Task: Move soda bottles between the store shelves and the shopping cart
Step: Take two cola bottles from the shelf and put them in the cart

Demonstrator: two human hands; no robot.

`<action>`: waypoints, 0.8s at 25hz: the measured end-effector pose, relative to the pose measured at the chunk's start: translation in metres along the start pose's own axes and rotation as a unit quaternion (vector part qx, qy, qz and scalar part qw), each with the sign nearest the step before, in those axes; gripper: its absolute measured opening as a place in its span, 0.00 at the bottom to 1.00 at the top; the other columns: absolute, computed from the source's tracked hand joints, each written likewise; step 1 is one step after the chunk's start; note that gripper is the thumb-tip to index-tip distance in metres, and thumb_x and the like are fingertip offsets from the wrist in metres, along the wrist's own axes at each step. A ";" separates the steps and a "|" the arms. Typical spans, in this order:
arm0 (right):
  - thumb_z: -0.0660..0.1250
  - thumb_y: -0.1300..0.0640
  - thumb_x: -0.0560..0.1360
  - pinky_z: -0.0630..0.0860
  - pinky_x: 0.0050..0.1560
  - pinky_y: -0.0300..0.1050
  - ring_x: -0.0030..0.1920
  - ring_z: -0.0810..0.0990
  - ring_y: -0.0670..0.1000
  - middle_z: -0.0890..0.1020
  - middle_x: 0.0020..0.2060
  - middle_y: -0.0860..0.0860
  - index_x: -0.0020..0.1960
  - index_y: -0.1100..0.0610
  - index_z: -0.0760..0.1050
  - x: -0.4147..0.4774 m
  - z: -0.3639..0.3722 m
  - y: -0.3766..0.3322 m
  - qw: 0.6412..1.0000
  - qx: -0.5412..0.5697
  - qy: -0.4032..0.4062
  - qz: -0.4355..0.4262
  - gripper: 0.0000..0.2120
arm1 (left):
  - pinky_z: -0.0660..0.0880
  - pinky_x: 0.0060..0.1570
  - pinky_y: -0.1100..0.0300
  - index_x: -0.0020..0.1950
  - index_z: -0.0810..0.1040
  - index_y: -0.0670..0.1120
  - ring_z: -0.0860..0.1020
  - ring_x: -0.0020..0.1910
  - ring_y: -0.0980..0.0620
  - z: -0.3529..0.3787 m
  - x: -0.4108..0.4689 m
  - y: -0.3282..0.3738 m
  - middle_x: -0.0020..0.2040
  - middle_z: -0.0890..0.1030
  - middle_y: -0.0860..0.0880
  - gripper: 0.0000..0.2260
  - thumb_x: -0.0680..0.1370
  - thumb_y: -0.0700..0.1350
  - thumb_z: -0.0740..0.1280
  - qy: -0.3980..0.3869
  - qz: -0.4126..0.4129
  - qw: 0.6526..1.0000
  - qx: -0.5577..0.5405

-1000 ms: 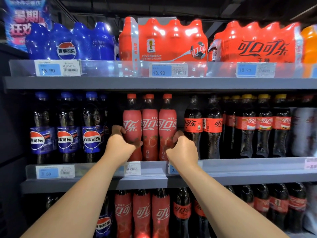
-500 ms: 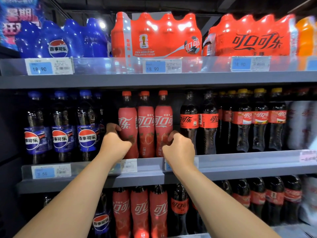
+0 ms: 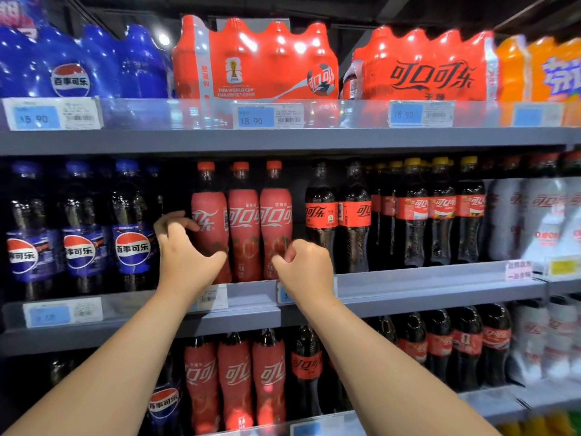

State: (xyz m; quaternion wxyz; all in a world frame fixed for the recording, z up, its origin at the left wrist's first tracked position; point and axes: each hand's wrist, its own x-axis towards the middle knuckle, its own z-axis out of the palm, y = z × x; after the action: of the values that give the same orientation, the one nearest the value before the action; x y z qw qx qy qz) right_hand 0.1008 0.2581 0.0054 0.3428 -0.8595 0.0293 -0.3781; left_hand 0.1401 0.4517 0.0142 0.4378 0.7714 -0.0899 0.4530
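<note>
Just beyond both hands, on the grey metal shelf (image 3: 424,305): three plastic soda bottles (image 3: 243,228) in matte pink-red sleeves, white script, strawberry pictures, red caps, dark cola at the necks. Gripping the leftmost bottle (image 3: 209,228) with the left hand (image 3: 185,262), fingers round its side, thumb across the front. Touching the rightmost bottle (image 3: 276,221) low down with the right hand (image 3: 306,269), fingers curled; grasping or merely clenched, impossible to tell.

White paper price tags with blue panels (image 3: 270,116) sit behind a clear plastic rail (image 3: 157,113) across the upper frame; a small yellow label (image 3: 562,267) shows far right.
</note>
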 end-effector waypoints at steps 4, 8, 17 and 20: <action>0.72 0.53 0.73 0.75 0.46 0.46 0.47 0.79 0.54 0.81 0.46 0.53 0.46 0.54 0.72 0.002 -0.005 -0.003 1.000 0.017 -0.020 0.012 0.10 | 0.69 0.52 0.57 0.60 0.68 0.47 0.72 0.54 0.48 -0.001 0.007 0.002 0.57 0.71 0.47 0.30 0.65 0.44 0.80 -0.023 -0.083 0.996 -0.021; 0.72 0.53 0.75 0.74 0.50 0.47 0.51 0.78 0.54 0.78 0.50 0.53 0.54 0.57 0.73 -0.004 -0.011 -0.006 0.998 0.007 -0.043 -0.046 0.13 | 0.73 0.49 0.59 0.61 0.74 0.43 0.78 0.51 0.47 -0.001 0.011 0.002 0.50 0.78 0.48 0.28 0.65 0.44 0.82 -0.046 -0.073 0.996 -0.027; 0.71 0.58 0.72 0.82 0.47 0.48 0.37 0.83 0.54 0.84 0.36 0.51 0.64 0.53 0.79 0.059 -0.023 -0.086 0.985 0.166 -0.030 -0.032 0.20 | 0.71 0.31 0.63 0.63 0.69 0.48 0.79 0.38 0.53 -0.002 0.015 -0.006 0.44 0.82 0.48 0.29 0.68 0.43 0.79 -0.101 -0.112 0.988 -0.021; 0.74 0.58 0.73 0.84 0.49 0.52 0.38 0.84 0.56 0.84 0.39 0.53 0.69 0.53 0.77 0.076 -0.009 -0.084 0.979 0.196 -0.048 -0.012 0.25 | 0.72 0.37 0.61 0.63 0.69 0.49 0.81 0.42 0.50 -0.002 0.015 -0.007 0.44 0.82 0.50 0.30 0.67 0.42 0.80 -0.092 -0.104 0.989 -0.040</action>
State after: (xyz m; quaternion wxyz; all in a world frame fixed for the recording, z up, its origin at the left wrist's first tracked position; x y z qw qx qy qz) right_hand 0.1310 0.2940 0.1090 0.5010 -0.7931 -0.0717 -0.3387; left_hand 0.1514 0.4609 0.0222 0.5031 0.7968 -0.0666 0.3282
